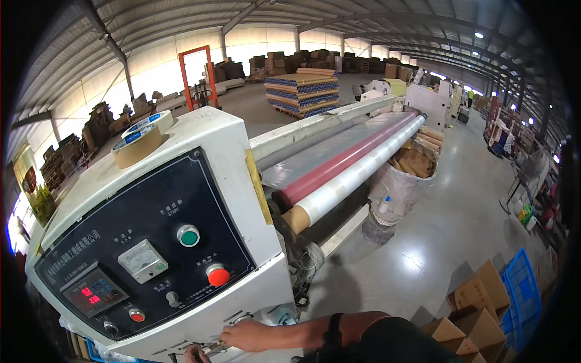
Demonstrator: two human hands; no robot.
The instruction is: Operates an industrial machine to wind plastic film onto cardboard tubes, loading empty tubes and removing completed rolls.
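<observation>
My right hand (247, 335) is at the lower front of a white machine cabinet (212, 130), its fingers curled together against a row of small controls. What it grips there is hidden by the hand itself. Close to its left, at the bottom edge, part of my left hand (195, 354) shows with bent fingers. A small metallic piece (213, 348) lies between the two hands; its kind is unclear. Above them a dark control panel (181, 260) carries a green button (188, 236), a red mushroom button (218, 275), a dial meter (143, 261) and a lit red display (91, 294).
Tape rolls (142, 140) sit on the cabinet. A white film roll (357, 178) and a red roller (351, 157) stretch away to the right. A wrapped bin (396, 190) holds cardboard tubes. Cardboard boxes (478, 290) and a blue crate (521, 296) stand at lower right.
</observation>
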